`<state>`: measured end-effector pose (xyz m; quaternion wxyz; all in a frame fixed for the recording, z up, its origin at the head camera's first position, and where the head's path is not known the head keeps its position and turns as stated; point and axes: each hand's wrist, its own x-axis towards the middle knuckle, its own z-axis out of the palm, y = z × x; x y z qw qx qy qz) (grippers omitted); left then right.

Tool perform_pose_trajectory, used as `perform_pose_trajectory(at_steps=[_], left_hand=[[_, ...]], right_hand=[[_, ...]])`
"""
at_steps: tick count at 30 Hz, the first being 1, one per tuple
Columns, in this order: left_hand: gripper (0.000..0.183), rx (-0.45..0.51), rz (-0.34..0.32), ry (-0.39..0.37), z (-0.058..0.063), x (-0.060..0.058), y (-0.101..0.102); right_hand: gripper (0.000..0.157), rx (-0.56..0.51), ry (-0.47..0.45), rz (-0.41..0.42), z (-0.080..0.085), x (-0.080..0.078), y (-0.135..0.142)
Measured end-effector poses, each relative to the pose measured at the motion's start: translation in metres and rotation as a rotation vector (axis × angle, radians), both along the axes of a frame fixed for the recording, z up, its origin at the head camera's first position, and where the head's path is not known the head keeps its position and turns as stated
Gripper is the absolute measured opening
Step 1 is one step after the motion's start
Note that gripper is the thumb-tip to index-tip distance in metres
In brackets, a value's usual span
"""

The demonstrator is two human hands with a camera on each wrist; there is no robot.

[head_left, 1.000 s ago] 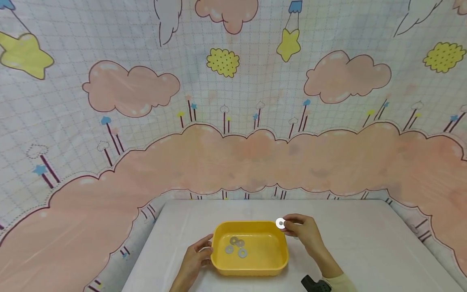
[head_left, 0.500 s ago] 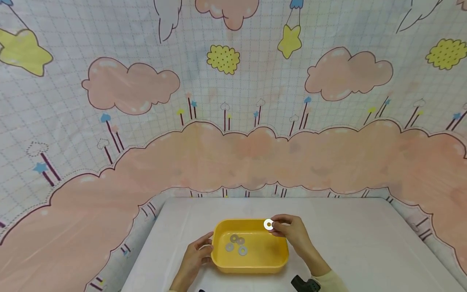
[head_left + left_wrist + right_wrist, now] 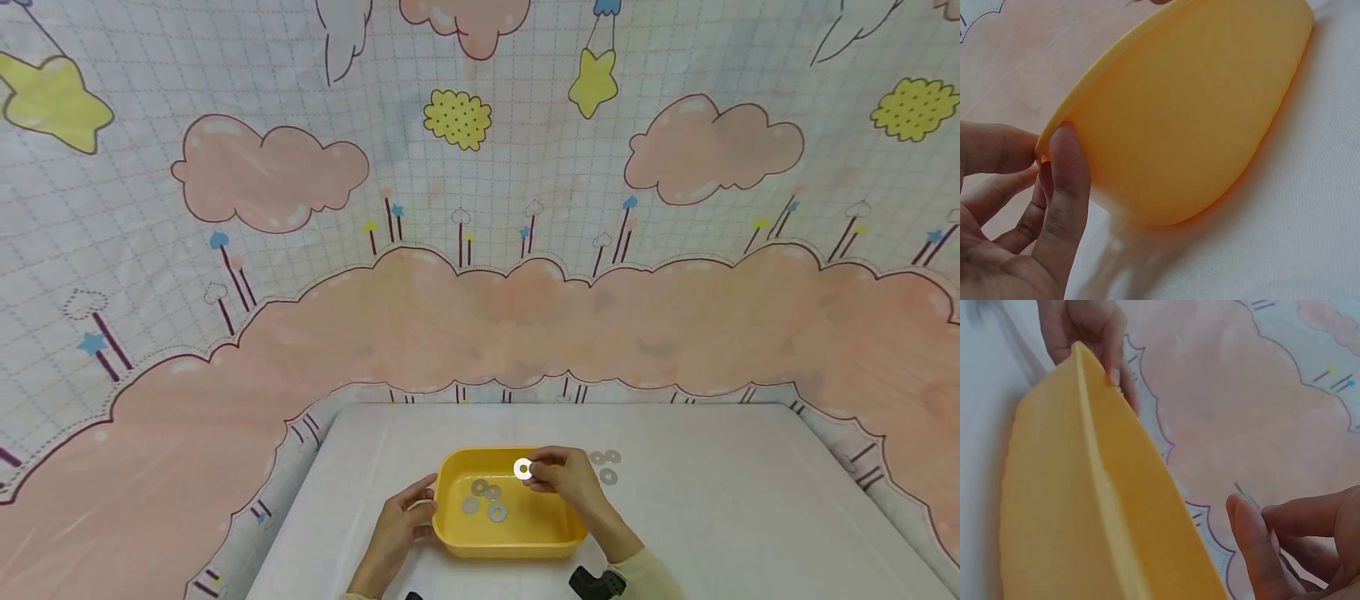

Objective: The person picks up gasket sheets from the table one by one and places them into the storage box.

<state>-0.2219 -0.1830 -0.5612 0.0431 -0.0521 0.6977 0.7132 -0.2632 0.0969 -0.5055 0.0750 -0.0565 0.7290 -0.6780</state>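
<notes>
A yellow plastic tray [image 3: 517,546] stands on the white table, with several flat metal washers [image 3: 497,512] lying in its left half. My left hand [image 3: 401,521] holds the tray's left end; in the left wrist view its thumb [image 3: 1069,181] lies along the outer wall and the forefinger meets the rim. Over the back right of the tray, my right hand [image 3: 566,483] pinches one bright washer [image 3: 517,470] between thumb and fingertips. From the right wrist that washer [image 3: 1247,492] shows edge-on, above the tray's rim.
More loose washers [image 3: 608,477] lie on the white table [image 3: 750,500], just right of the tray beyond my right hand. A cloth backdrop [image 3: 487,325] printed with clouds and stars hangs behind the table. A black wrist device [image 3: 596,583] sits at my right sleeve.
My right hand has carried the pinched washer leftward, from the tray's right back corner to over its inside. Loose washers on the table have come into view. The left hand stays at the tray.
</notes>
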Motion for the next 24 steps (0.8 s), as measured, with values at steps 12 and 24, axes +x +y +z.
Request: perform_pose_trajectory(at_steps=[12,24], left_hand=[[0.057,0.005,0.005,-0.012,0.000,-0.002,0.000],[0.058,-0.007,0.017,-0.026,0.001,-0.003,0.000]], right_hand=[[0.021,-0.003,-0.045,0.124,-0.012,0.001,-0.027],[0.018,0.044,-0.152,0.174,-0.021,0.002,-0.048]])
